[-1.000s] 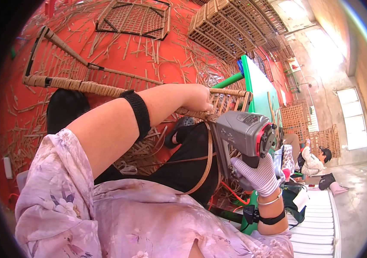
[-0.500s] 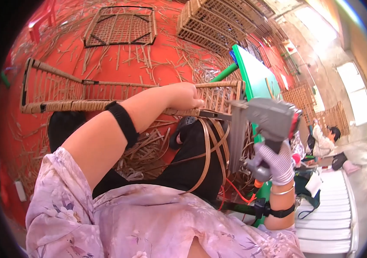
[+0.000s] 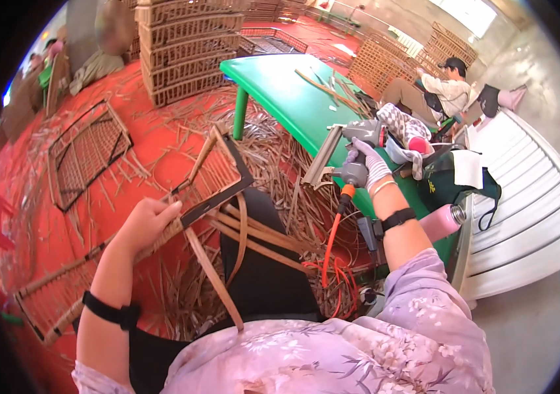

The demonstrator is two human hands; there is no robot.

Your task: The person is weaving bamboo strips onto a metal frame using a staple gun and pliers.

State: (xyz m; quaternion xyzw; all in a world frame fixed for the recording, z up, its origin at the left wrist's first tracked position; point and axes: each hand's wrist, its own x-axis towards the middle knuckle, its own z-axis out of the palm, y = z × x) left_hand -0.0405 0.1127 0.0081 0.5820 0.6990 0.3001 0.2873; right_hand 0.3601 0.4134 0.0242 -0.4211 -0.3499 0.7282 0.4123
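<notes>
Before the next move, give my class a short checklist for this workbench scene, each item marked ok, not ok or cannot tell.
1. Left hand grips the woven frame: ok.
2. Right hand, in a striped glove, holds the grey power tool by its handle, well apart from the left hand: ok.
3. Left hand gloved: not ok; it is bare.
4. Orange hose joined to the tool: ok; it runs from the handle's base down to a tangle below.
5. Lap free of strips: not ok; long brown strips cross the dark trousers.
6. Tool resting on the green table: cannot tell from this angle.
</notes>
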